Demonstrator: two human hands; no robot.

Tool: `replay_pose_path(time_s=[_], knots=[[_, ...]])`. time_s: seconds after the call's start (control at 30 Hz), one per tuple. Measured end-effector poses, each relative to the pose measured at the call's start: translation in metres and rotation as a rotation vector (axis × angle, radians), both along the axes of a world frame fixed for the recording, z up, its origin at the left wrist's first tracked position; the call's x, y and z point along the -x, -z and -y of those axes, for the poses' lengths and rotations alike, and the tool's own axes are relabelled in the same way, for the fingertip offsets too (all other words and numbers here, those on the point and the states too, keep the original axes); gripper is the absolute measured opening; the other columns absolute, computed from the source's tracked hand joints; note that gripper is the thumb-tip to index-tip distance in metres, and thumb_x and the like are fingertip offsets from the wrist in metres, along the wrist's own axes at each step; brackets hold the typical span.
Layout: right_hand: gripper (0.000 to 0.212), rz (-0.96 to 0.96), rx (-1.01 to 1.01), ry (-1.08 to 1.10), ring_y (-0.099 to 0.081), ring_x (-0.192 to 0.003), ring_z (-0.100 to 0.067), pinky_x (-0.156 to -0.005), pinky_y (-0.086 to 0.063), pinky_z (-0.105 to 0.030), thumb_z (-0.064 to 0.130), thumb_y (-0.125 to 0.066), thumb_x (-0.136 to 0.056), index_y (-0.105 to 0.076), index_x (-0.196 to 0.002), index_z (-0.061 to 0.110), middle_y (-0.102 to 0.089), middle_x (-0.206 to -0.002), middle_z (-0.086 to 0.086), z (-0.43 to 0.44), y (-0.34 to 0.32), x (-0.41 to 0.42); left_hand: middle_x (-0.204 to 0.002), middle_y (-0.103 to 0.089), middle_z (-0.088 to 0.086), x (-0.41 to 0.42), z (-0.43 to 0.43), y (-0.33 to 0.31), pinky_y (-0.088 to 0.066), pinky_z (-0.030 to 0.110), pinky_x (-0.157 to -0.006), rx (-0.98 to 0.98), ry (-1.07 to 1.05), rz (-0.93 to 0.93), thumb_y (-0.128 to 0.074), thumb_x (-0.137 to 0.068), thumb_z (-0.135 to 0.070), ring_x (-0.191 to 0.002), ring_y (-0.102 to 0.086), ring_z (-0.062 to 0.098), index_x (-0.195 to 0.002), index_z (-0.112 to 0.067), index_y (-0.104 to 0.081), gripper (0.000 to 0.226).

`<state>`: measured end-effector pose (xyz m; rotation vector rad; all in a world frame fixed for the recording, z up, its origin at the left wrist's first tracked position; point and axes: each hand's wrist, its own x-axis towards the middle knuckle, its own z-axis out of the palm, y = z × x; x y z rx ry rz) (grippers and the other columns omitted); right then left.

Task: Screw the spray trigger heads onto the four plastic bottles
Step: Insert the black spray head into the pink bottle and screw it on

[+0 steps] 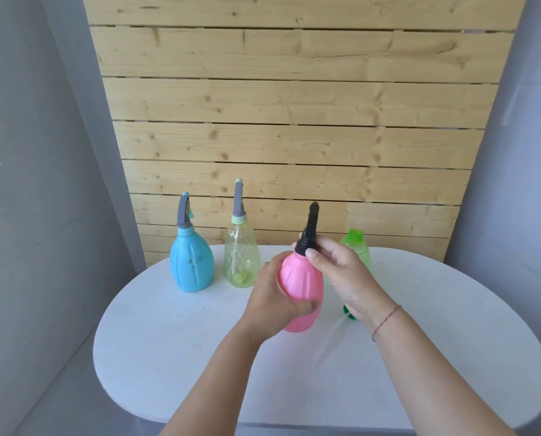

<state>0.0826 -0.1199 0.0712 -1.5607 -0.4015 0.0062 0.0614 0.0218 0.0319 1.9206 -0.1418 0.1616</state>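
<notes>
My left hand (pixel 273 302) grips the body of a pink bottle (pixel 302 289), held tilted above the white table (pixel 174 357). My right hand (pixel 344 272) pinches the collar of a black trigger head (pixel 310 229) sitting on the pink bottle's neck. A blue bottle (pixel 192 265) with a grey trigger head (pixel 183 214) stands at the back left. Beside it stands a clear yellow-green bottle (pixel 242 262) with a grey head (pixel 238 199). A green bottle (pixel 358 248) with an open neck stands behind my right hand. A green part (pixel 348 313) and a clear tube lie under my right wrist, mostly hidden.
A wall of wooden planks (pixel 294 121) rises right behind the table's far edge. Grey walls close in on both sides. The table's rounded front edge lies near the bottom of the view.
</notes>
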Motion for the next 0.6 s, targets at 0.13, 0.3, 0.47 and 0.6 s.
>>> replay_pose_path(time_s=[0.13, 0.3, 0.47, 0.6], knots=[[0.021, 0.025, -0.06, 0.193, -0.067, -0.103, -0.021, -0.096, -0.05, -0.034, 0.013, -0.069, -0.082, -0.065, -0.103, 0.015, -0.073, -0.105, -0.007, -0.01, 0.003, 0.001, -0.116, -0.043, -0.008, 0.003, 0.02, 0.002, -0.043, 0.038, -0.099, -0.07, -0.182, 0.131, -0.085, -0.057, -0.03, -0.114, -0.042, 0.018, -0.131, -0.035, -0.041, 0.087], [0.023, 0.015, -0.129, 0.236, -0.069, -0.094, -0.017, -0.09, -0.052, -0.03, 0.012, -0.071, -0.081, -0.066, -0.103, 0.013, -0.075, -0.101, -0.008, -0.005, 0.0, 0.0, -0.128, -0.04, -0.006, 0.005, 0.028, 0.001, -0.045, 0.039, -0.101, 0.074, -0.105, 0.042, -0.088, -0.056, -0.036, -0.122, -0.043, 0.017, -0.139, -0.031, -0.036, 0.098], [0.027, -0.089, -0.317, 0.174, -0.066, -0.097, -0.022, -0.098, -0.048, -0.036, 0.004, -0.066, -0.082, -0.063, -0.108, 0.0, -0.07, -0.105, -0.018, 0.009, -0.003, 0.0, -0.128, -0.061, -0.005, 0.005, -0.001, 0.0, -0.056, 0.036, -0.091, 0.337, 0.23, -0.302, -0.086, -0.052, -0.047, -0.114, -0.062, 0.015, -0.133, -0.032, -0.046, 0.092], [0.025, -0.102, -0.403, 0.06, -0.063, -0.098, -0.023, -0.101, -0.044, -0.039, 0.012, -0.067, -0.077, -0.064, -0.101, 0.005, -0.069, -0.098, -0.015, 0.014, -0.01, 0.002, -0.127, -0.065, 0.003, 0.004, -0.019, 0.009, -0.057, 0.042, -0.087, 0.508, 0.453, -0.485, -0.09, -0.054, -0.038, -0.116, -0.064, 0.025, -0.131, -0.024, -0.052, 0.087]])
